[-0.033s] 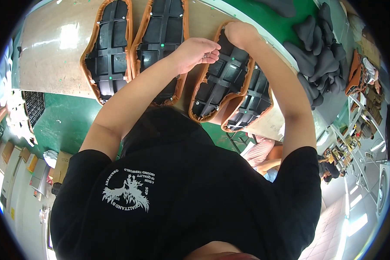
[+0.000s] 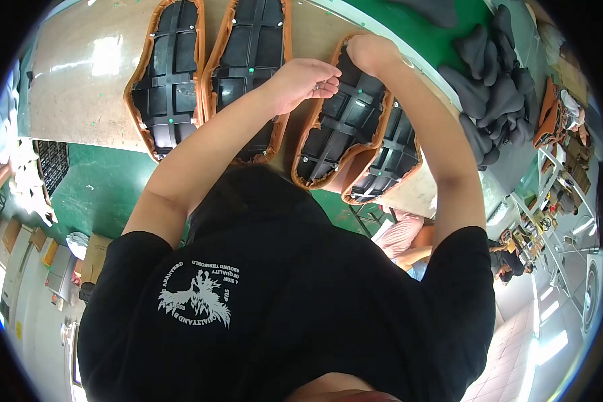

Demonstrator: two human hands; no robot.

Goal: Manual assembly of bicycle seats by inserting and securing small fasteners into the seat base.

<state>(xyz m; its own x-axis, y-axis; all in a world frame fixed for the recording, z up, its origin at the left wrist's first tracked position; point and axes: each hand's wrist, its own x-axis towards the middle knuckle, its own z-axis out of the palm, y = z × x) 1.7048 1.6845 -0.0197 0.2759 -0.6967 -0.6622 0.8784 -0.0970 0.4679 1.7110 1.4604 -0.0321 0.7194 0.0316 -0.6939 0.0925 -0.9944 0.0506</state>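
Several long black plastic shells, edged with brown leather-like covering, lie ribbed side up on the table. My right hand point(image 2: 374, 53) bends over the far end of the third shell point(image 2: 347, 110); it looks closed, its fingertips turned down and hidden. Just left of it, my left hand point(image 2: 307, 84) hovers above the same shell with curled fingers. A tiny shiny bit shows among those fingers, too small to name. Two more shells, the leftmost point(image 2: 171, 87) and its neighbour point(image 2: 251, 60), lie to the left, the latter partly under my left forearm. A smaller shell point(image 2: 392, 157) adjoins on the right.
The pale worktable point(image 2: 80, 94) curves across the top. Dark grey padded pieces point(image 2: 496, 87) are heaped at the right. Beyond stands a metal rack point(image 2: 559, 174) with assorted goods. A person in pink point(image 2: 405, 234) is close by below the table's right part. A black crate point(image 2: 52, 164) is at the left.
My right forearm and elbow have shifted very slightly left. Both hands and the shells look the same.
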